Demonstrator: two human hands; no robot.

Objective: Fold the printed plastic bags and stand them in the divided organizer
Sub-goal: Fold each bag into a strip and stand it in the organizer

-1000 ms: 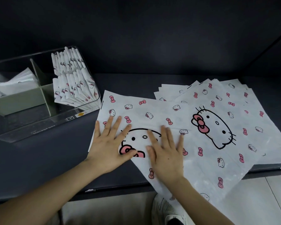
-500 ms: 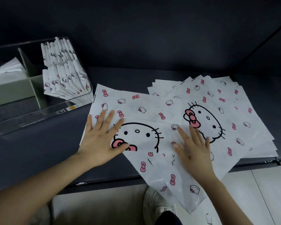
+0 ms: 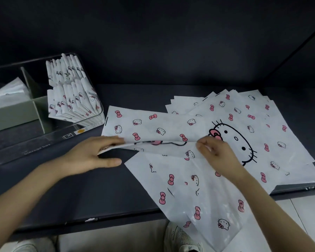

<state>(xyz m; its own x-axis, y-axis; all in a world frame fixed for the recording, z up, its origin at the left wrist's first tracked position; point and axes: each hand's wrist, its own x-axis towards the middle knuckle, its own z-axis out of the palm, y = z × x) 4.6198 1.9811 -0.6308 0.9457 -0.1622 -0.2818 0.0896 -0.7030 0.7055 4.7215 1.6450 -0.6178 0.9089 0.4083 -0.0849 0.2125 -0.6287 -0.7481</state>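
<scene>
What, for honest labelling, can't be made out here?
Head view only:
Big print on the white printed plastic bag being folded: covered by its own flap.
Count of flat bags in the fanned stack: they overlap.
Clear divided organizer's left compartment: cut by frame edge.

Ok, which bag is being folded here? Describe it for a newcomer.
On the dark tabletop, between the clear plastic divided organizer at left and the fanned pile of flat bags at right, lies one white plastic bag with pink bows. Only it is lifted into a fold, pinched by the left hand and right hand.
</scene>
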